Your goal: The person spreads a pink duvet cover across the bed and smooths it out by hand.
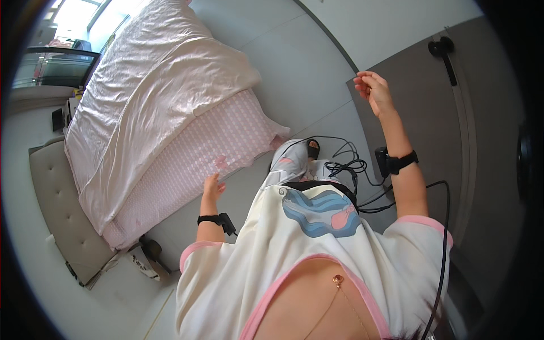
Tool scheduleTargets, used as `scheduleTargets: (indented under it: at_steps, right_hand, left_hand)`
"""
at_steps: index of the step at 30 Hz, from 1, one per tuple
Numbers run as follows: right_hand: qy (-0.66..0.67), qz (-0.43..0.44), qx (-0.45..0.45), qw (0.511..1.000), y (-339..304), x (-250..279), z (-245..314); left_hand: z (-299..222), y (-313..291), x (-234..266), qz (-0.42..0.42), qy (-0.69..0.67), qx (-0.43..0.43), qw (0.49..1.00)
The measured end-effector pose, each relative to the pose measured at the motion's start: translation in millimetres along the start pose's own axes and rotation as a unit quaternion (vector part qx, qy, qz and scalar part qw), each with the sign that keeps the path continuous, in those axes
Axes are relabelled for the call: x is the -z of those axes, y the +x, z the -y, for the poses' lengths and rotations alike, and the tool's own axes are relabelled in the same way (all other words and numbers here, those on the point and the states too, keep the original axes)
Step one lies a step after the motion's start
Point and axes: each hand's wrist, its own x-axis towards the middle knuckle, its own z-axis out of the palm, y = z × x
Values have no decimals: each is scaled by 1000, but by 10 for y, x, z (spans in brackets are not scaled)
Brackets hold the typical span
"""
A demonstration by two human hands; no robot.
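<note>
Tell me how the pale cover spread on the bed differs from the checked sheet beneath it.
The cover looks plain, while the sheet has a small pink-and-white check. The cover is rumpled with long folds and creases; the sheet lies much flatter. The cover takes up the larger visible area, whereas the sheet shows mainly as a strip along the side nearer the person. Both are light-coloured fabric.

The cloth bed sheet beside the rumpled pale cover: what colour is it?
The cloth bed sheet is pale pink with whitish check-like pattern; see the head view.
</note>
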Motion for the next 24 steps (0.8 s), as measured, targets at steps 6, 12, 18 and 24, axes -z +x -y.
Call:
scheduleTargets:
  at_steps: [6, 12, 18, 24]
  right_hand:
    - [-18, 65, -69, 995, 726, -132, 2]
    - [-63, 134, -99, 984, 1593, -508, 241]
    - [-103, 135, -104, 980, 2717, -1155, 1011]
    - [-224, 287, 5, 931, 3570, -2524, 1632]
  left_hand:
    - [-106, -264, -512, 14, -30, -1, 999]
    - [-605, 56, -1081, 5, -107, 48, 993]
    - [-1765, 503, -1705, 4, -139, 23, 990]
    - [-3108, 590, -1901, -36, -140, -121, 982]
